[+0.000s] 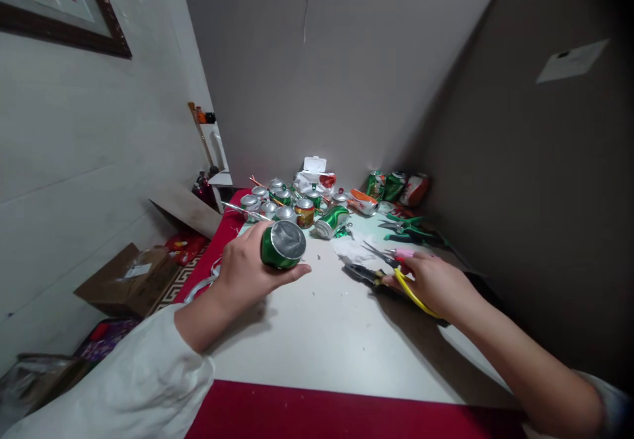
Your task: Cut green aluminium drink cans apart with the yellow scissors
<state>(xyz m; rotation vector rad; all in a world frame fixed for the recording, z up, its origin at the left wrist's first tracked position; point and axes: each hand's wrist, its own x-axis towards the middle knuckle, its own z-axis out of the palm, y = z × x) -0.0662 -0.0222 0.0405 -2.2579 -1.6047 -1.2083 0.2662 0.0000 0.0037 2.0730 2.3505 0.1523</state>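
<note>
Raised over the white board, my left hand [247,261] is wrapped round a green can [283,245], whose round silvery end faces the camera. On the right, my right hand [436,280] has its fingers on yellow-handled scissors [409,292]; the blades point up and left. Black pliers [365,274] lie just below and left of the scissors, close to my right fingertips. A pink-handled tool [403,253] is partly hidden behind my right hand. White tissue [354,249] lies on the board beyond the pliers.
Several cut can pieces [286,213] stand at the back, beside a lying green can [333,221] and a wipes pack [315,180]. Green-handled tools [409,228] and crushed cans [395,187] are at the back right. Grey panels [337,82] rise behind and right. A cardboard box [123,280] is left.
</note>
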